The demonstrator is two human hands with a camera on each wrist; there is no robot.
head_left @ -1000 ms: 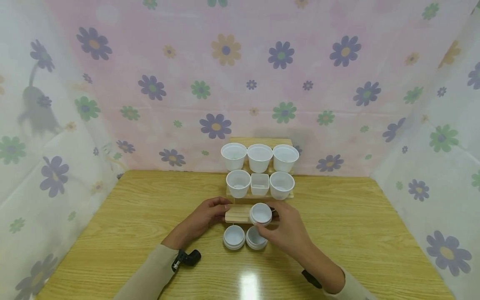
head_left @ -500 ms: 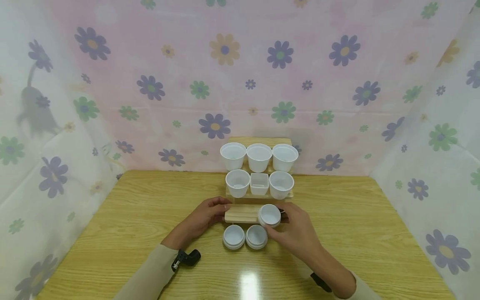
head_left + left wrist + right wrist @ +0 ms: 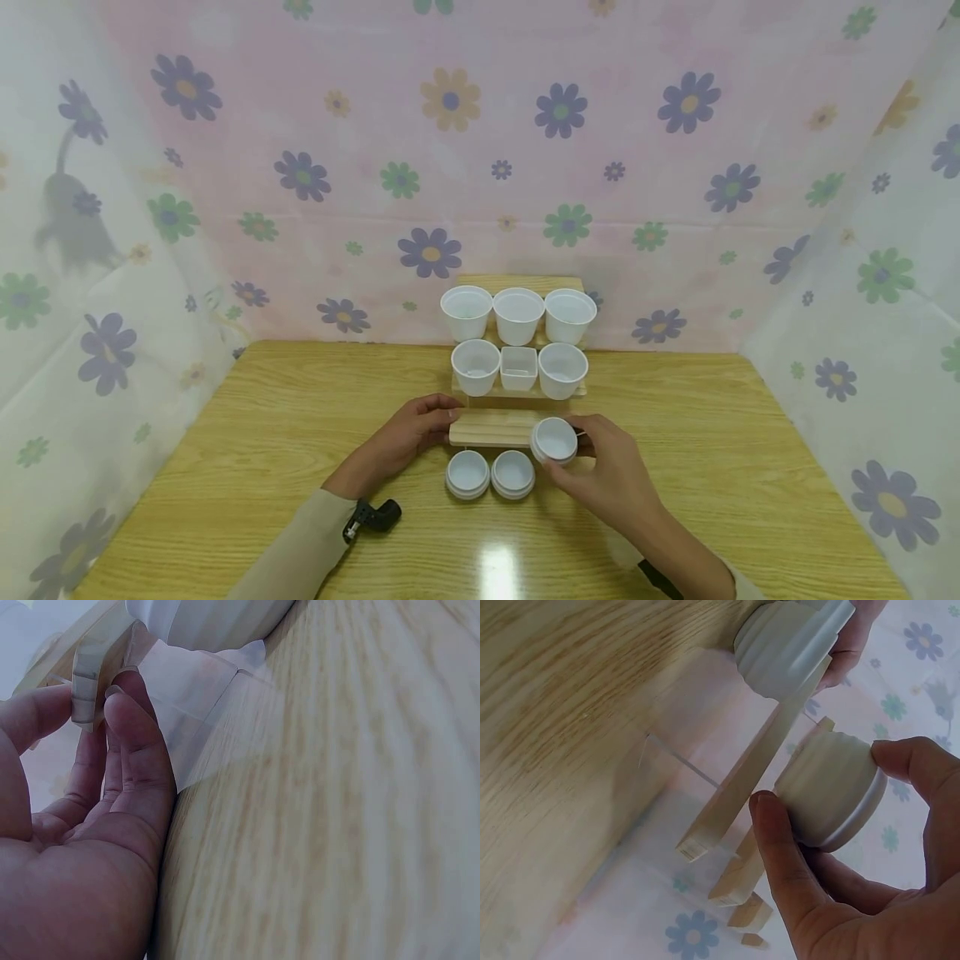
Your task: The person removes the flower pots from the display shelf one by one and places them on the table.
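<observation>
My right hand (image 3: 611, 471) holds a small white ribbed pot (image 3: 555, 443) between thumb and fingers, over the right end of the low wooden shelf board (image 3: 491, 428). In the right wrist view the pot (image 3: 829, 787) tilts in the fingers beside the board's edge. My left hand (image 3: 408, 435) pinches the left end of that same board; the left wrist view has the thumb on one face and fingertips on the other of the board end (image 3: 88, 682). Two matching white pots, one left (image 3: 468, 475) and one right (image 3: 513, 475), stand on the table in front.
Behind the low board, higher wooden tiers (image 3: 521, 282) carry white cups: three on the back one (image 3: 519, 317), and two round cups (image 3: 476, 367) with a square one (image 3: 519, 369) between them below. The wooden table (image 3: 337, 375) meets a flowered cloth (image 3: 360, 192).
My right hand has carried its pot rightward and slightly toward me, from the middle of the board to its right end, uncovering more wood. My left hand keeps its place.
</observation>
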